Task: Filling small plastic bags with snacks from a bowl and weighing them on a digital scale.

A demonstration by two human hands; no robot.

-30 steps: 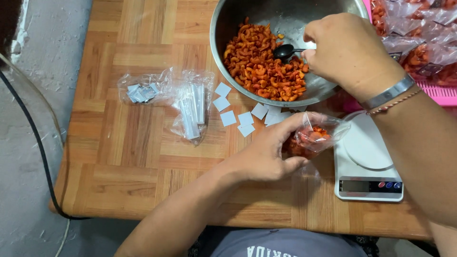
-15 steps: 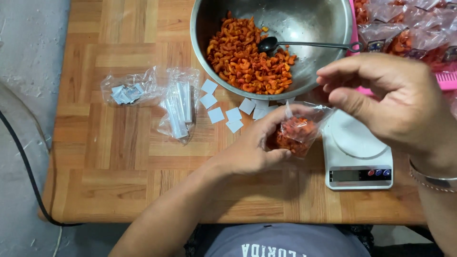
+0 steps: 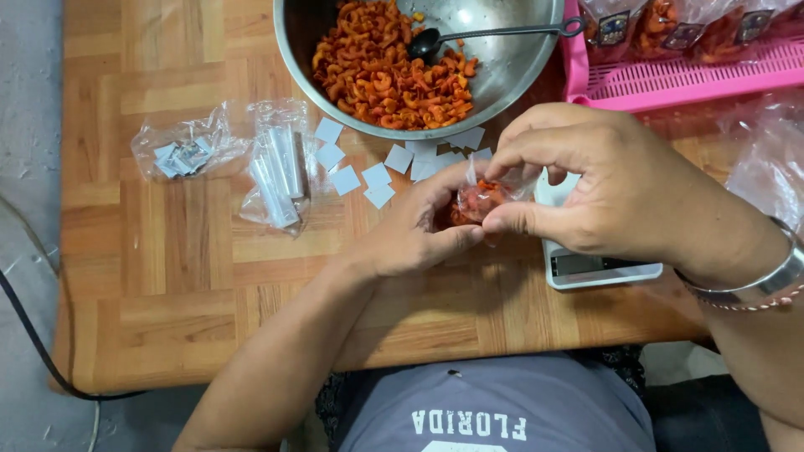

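A small clear plastic bag [image 3: 484, 197] filled with orange-red curled snacks is held between both hands above the wooden table [image 3: 201, 276]. My left hand [image 3: 414, 230] cups it from below and the left. My right hand [image 3: 595, 188] pinches its top edge with thumb and fingers. Behind them a steel bowl [image 3: 519, 67] holds a heap of the same orange snacks [image 3: 381, 71], and a dark spoon [image 3: 486, 35] rests in it.
A white digital scale [image 3: 599, 269] lies mostly under my right hand. Small white paper squares [image 3: 377, 176] lie scattered before the bowl. Two clear bags, one of labels [image 3: 180, 151] and one of empty pouches [image 3: 280, 167], lie left. A pink basket [image 3: 670, 71] with filled packets is far right.
My right hand left the spoon in the bowl, came down and took hold of the bag's top. The view shifted so the bowl sits higher.
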